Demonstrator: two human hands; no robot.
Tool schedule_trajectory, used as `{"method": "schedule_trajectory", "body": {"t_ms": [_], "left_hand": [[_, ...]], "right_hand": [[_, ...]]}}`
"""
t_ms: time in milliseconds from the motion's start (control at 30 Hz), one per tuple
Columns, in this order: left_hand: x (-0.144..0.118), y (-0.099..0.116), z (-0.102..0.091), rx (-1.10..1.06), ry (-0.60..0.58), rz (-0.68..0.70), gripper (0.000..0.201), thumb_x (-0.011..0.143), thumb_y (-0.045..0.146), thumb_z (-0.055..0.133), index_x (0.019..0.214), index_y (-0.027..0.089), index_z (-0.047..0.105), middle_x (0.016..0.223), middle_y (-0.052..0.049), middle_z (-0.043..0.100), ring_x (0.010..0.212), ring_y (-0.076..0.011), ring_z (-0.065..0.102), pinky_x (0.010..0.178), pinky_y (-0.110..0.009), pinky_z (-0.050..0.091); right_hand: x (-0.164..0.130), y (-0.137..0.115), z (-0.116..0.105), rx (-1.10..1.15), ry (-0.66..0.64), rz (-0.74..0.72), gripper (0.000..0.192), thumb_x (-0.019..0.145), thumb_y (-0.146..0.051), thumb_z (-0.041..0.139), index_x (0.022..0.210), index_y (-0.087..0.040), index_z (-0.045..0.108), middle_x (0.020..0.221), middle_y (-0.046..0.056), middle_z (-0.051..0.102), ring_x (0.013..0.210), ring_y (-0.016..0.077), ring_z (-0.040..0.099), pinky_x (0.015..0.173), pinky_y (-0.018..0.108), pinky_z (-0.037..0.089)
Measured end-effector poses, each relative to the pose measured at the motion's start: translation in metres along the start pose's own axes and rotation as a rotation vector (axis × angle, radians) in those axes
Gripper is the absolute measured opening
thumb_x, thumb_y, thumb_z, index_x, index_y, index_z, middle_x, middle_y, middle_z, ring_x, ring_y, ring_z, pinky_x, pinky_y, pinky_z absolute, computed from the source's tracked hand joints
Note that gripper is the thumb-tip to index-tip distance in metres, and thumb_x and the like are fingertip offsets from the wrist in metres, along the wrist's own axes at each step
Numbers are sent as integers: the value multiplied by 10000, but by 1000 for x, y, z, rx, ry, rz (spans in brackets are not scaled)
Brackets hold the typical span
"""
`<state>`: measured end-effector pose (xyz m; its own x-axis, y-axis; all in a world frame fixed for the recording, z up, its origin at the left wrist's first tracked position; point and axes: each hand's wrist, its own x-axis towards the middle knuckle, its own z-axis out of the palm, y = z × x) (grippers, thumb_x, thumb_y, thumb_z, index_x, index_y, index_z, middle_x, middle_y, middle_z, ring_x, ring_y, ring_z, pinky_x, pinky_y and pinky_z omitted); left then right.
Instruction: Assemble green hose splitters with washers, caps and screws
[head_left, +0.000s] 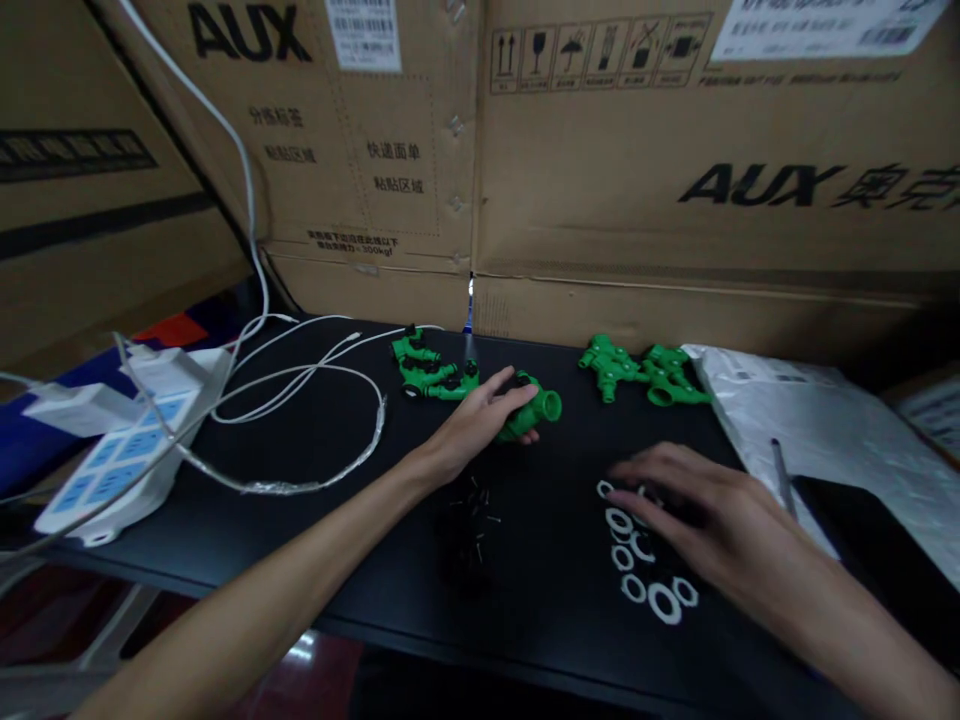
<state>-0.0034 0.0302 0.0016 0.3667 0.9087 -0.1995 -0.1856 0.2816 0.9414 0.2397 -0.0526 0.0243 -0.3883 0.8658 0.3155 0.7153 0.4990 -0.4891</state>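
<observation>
My left hand [487, 412] is closed round a green plastic hose connector [541, 406], whose round open end faces right. Over the right part of the dark table, my right hand [682, 500] hovers at a loose group of white ring washers [620, 522]; it is blurred, and whether its fingers pinch a washer is hidden. Beyond my left hand lie several green connectors with black parts [427, 378]. More green connectors [611, 367] rest at the back right. Small dark pieces with thin shiny pins [472, 525] lie on the table between my hands.
A white power strip [127, 460] with plugged-in chargers sits at the left, its white cables [300, 375] looping over the table [360, 560]. Large cardboard boxes [600, 230] wall off the back. A silvery plastic bag [810, 410], a pen [782, 475] and a black phone-like slab [877, 540] lie right.
</observation>
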Motion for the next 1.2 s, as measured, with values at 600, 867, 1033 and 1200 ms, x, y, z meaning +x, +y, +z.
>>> {"method": "schedule_trajectory", "body": {"t_ms": [600,867,1033,1200], "left_hand": [[-8,2,17,-70,-184,-54,500,1020,365,538,1475,180,445,947,-107,729,708,-160,681,694,-279,495],[-6,6,9,-156,-130,-49,455,995,349,585,1412,181,510,958,-90,706,706,-133,647,695,-261,482],[-10,5,4,-247,-135,-91,424,990,380,587,1358,171,551,954,-80,699,703,-124,649,710,-256,483],[-9,-2,2,-268,-150,-140,388,973,378,606,1299,167,587,922,-62,694,673,-121,640,682,-251,466]], "right_hand": [[-20,6,4,-88,-28,-12,251,996,-224,507,936,-206,750,907,56,758,821,170,741,736,261,590],[39,-16,-14,129,238,-38,110,936,-270,657,911,-239,760,985,25,777,918,172,739,852,280,588],[67,-22,5,124,299,-251,131,926,-156,640,951,-215,755,1006,58,777,949,193,742,873,334,620],[65,-15,29,86,344,-361,185,906,-89,641,1013,-200,743,990,72,773,939,205,743,827,347,653]]}}
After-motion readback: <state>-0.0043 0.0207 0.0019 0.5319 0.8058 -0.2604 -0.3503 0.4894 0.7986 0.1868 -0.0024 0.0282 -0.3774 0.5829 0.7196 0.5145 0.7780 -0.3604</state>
